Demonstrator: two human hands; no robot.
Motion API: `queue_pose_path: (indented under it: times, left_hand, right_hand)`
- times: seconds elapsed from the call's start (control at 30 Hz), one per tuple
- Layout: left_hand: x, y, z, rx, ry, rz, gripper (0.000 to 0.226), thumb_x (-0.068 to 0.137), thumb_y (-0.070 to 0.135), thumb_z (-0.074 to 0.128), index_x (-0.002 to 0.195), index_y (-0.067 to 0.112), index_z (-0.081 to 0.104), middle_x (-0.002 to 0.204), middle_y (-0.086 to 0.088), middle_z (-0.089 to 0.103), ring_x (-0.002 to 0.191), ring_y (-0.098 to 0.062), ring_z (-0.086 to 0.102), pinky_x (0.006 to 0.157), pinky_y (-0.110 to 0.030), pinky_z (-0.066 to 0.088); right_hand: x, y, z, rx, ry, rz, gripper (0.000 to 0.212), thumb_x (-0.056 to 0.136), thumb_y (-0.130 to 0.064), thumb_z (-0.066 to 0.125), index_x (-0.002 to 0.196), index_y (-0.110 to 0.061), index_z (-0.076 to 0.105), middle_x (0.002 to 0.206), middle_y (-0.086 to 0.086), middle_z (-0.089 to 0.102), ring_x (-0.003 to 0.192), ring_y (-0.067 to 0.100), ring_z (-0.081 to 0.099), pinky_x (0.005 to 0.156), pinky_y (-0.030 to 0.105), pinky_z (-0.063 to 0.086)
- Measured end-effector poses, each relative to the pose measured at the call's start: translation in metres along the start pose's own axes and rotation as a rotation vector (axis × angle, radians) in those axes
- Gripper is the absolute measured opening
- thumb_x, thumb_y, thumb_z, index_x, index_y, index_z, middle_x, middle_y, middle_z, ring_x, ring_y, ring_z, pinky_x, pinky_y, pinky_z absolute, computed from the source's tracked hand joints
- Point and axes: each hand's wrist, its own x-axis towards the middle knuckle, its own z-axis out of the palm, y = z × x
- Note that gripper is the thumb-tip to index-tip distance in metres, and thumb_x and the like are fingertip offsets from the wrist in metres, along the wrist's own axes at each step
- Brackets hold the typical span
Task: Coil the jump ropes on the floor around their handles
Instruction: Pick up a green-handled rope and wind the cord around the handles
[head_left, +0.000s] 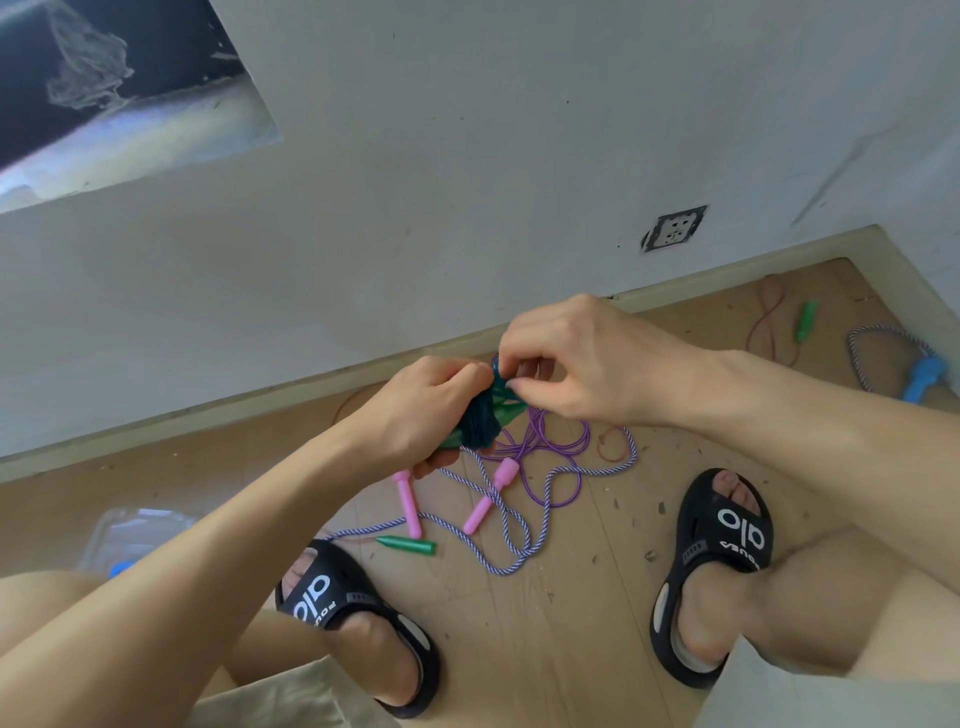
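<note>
My left hand (415, 410) grips a bundle of dark teal rope (480, 423) wound around green handles. My right hand (582, 358) pinches the free end of that teal rope at the top of the bundle. Below them on the wooden floor lies a purple rope (558, 457) with two pink handles (410, 501), tangled with a purple-and-white braided rope (511, 525). A loose green handle (408, 544) lies near my left foot. At the far right a thin red rope (763, 322) with a green handle (805, 319) and a braided rope with a blue handle (924, 376) lie on the floor.
I am crouched, my feet in black slides (363, 618) on either side of the ropes. A white wall with a socket (674, 228) and skirting runs behind. A clear plastic bag (132, 535) lies at the left. Debris specks dot the floor.
</note>
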Motion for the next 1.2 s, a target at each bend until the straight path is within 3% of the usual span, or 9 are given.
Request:
queue_pose_path:
  times: [0.17, 0.27, 0.4, 0.63, 0.83, 1.0, 1.2]
  left_hand:
    - [-0.0028, 0.0002, 0.0005, 0.013, -0.011, -0.001, 0.033, 0.098, 0.031, 0.037, 0.084, 0.011, 0.059, 0.071, -0.011, 0.072, 0.038, -0.023, 0.044, 0.043, -0.029, 0.037]
    - [-0.0022, -0.0002, -0.0004, 0.024, 0.001, 0.005, 0.035, 0.099, 0.034, 0.037, 0.082, 0.013, 0.06, 0.075, -0.014, 0.073, 0.038, -0.023, 0.046, 0.045, -0.032, 0.038]
    - [-0.0013, -0.0008, -0.0003, -0.029, -0.013, -0.03, 0.036, 0.1, 0.037, 0.038, 0.087, 0.012, 0.061, 0.075, -0.016, 0.072, 0.043, -0.025, 0.047, 0.045, -0.03, 0.038]
    - [-0.0022, 0.0009, -0.0006, -0.065, -0.026, -0.05, 0.037, 0.098, 0.036, 0.038, 0.092, 0.007, 0.06, 0.072, -0.012, 0.073, 0.045, -0.024, 0.045, 0.045, -0.027, 0.036]
    - [-0.0018, 0.0001, -0.0001, 0.023, -0.021, -0.014, 0.037, 0.098, 0.036, 0.037, 0.09, 0.007, 0.06, 0.073, -0.012, 0.073, 0.04, -0.024, 0.046, 0.044, -0.03, 0.038]
    - [-0.0007, -0.0028, -0.0006, 0.021, -0.017, -0.01, 0.035, 0.098, 0.034, 0.037, 0.086, 0.011, 0.061, 0.076, -0.015, 0.073, 0.038, -0.023, 0.045, 0.044, -0.03, 0.038]
    - [0.0002, -0.0034, -0.0027, 0.034, -0.008, -0.012, 0.04, 0.098, 0.038, 0.037, 0.084, 0.009, 0.061, 0.08, -0.021, 0.071, 0.039, -0.023, 0.047, 0.042, -0.028, 0.038]
  right_hand:
    - [-0.0015, -0.0011, 0.0026, -0.047, 0.008, -0.046, 0.013, 0.084, -0.019, 0.059, 0.083, -0.011, 0.069, 0.077, -0.001, 0.066, 0.069, 0.017, 0.058, 0.066, 0.035, 0.047]
    - [-0.0025, -0.0018, 0.0025, 0.051, 0.048, 0.015, 0.007, 0.084, -0.013, 0.063, 0.088, -0.012, 0.069, 0.078, -0.004, 0.068, 0.069, 0.012, 0.059, 0.068, 0.03, 0.048]
    - [-0.0038, -0.0017, 0.001, 0.164, 0.038, 0.086, 0.019, 0.084, -0.01, 0.063, 0.099, -0.019, 0.071, 0.081, -0.008, 0.07, 0.074, 0.007, 0.064, 0.073, 0.023, 0.052]
    - [-0.0038, 0.0, 0.0004, 0.28, 0.022, 0.206, 0.013, 0.086, -0.011, 0.065, 0.092, -0.017, 0.075, 0.083, -0.008, 0.074, 0.078, 0.004, 0.068, 0.073, 0.016, 0.051]
    - [-0.0021, 0.0022, 0.001, 0.431, -0.03, 0.328, 0.01, 0.088, -0.012, 0.066, 0.089, -0.016, 0.075, 0.084, -0.004, 0.074, 0.08, 0.009, 0.068, 0.078, 0.027, 0.053]
    - [-0.0027, 0.0003, 0.0016, 0.459, -0.065, 0.315, 0.013, 0.083, -0.007, 0.068, 0.088, -0.019, 0.071, 0.084, -0.007, 0.071, 0.079, 0.008, 0.068, 0.077, 0.025, 0.055]
    - [-0.0035, 0.0006, 0.0027, 0.441, -0.048, 0.311, 0.026, 0.079, -0.004, 0.068, 0.1, -0.019, 0.069, 0.087, -0.004, 0.07, 0.079, 0.01, 0.066, 0.073, 0.017, 0.052]
